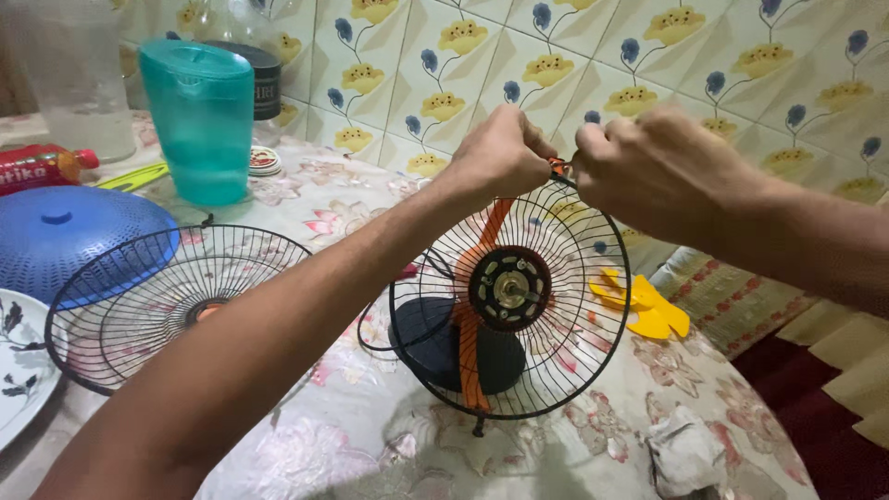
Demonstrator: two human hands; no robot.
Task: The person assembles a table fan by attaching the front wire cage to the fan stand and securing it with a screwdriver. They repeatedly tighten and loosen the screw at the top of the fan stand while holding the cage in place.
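Rear fan guard (546,352): black wire cage, standing upright near the middle of the tabletop (370,444), which is covered with a floral cloth. All places below are given from this guard.

- Motor hub (509,289): round, black, with a metal shaft at the guard's centre.
- Orange stand (470,352): strip of orange plastic seen through the wires, running from the top rim down behind the hub; dark round base (435,356) behind the lower left.
- Left hand (500,153): at the top rim, fingers clenched and pinching a small orange part (558,167) there.
- Right hand (662,171): just right of the left hand, at the same point of the rim, fingers closed on the same orange part. What lies inside the grip is hidden.
- Front fan guard (167,306): second black wire cage, lying dished side up well to the left.
- Yellow fan blade (644,306): lying flat just right of the guard, partly behind its rim.
- Blue domed cover (65,241): far left, behind the front fan guard.
- Teal jug (202,120): with lid, upper left, near the tiled wall (648,56).
- White plate (18,370): far left edge, with dark leaf pattern.
- Crumpled white wrapper (685,454): lower right, near the tabletop edge.
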